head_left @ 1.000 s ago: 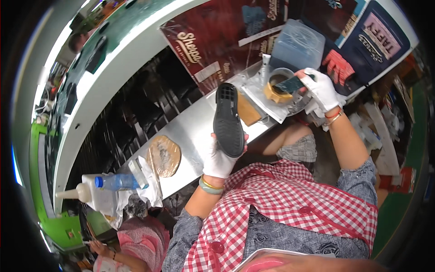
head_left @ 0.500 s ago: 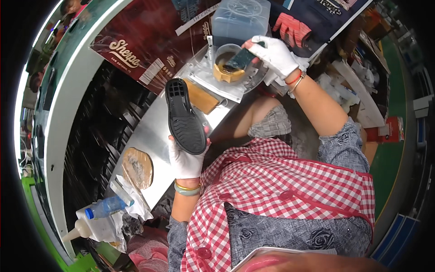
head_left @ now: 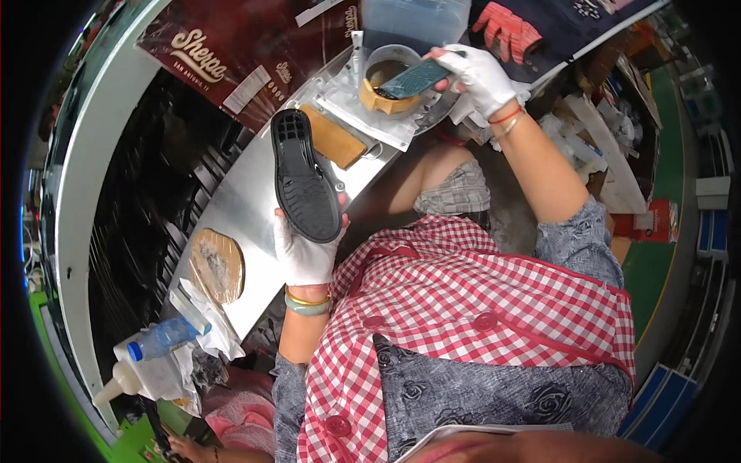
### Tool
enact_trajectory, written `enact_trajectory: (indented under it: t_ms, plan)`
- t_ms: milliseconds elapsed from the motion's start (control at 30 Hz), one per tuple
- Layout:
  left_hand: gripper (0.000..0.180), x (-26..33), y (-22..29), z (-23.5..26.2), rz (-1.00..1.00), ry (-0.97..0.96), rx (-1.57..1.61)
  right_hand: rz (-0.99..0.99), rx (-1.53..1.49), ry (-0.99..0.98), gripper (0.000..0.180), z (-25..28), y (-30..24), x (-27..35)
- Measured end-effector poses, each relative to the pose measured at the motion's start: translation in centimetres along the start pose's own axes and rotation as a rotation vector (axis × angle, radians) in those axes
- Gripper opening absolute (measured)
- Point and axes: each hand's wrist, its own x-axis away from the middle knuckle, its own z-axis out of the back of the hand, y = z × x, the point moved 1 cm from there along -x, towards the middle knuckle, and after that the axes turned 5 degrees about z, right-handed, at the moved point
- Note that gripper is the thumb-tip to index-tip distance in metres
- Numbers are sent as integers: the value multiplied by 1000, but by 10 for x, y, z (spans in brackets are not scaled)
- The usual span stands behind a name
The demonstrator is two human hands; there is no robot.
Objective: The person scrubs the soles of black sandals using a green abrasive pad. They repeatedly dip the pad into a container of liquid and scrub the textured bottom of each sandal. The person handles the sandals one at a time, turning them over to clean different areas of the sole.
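My left hand (head_left: pixel 306 261), in a white glove with bare fingertips, is closed around the wide end of a black shoe sole (head_left: pixel 302 179). The sole's ridged face is turned up, its narrow end pointing away from me. Farther right, my white-gloved right hand (head_left: pixel 485 83) pinches a flat, dark green tool (head_left: pixel 419 78). This tool slants down to the left, its lower end at the mouth of a clear cup (head_left: pixel 373 99) with a tan band around it. Dark stuff shows inside the cup; the tool's tip is hard to make out.
On the metal bench (head_left: pixel 255 166) are a brown block (head_left: pixel 333 137) and a round tan pad (head_left: pixel 217 265). A blue-capped bottle (head_left: pixel 166 338) and white nozzle bottle (head_left: pixel 127 378) lie lower left, near another person's hand (head_left: pixel 189 447). Beyond are a red glove (head_left: pixel 505 32) and a clear blue container (head_left: pixel 413 19).
The whole view has shifted a little. In my right hand the green tool has tilted so more of its flat face shows at the cup. My left hand still holds the sole.
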Motion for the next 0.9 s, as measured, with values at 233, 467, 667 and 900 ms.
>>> enact_trajectory:
  t_ms: [233,467,667,900]
  plan:
    - [62,-2,0,-2,-20,-117,171,-3,-326,-115,21,-96,-33,78]
    - [67,5,-1,-7,-99,-92,117,47,-348,-195,22,-139,-28,93]
    - [72,4,-5,-12,-90,-115,104,12,-366,-211,23,-144,-27,102]
    - [74,5,-9,-21,-60,-111,7,165,-327,-98,20,-148,-25,96]
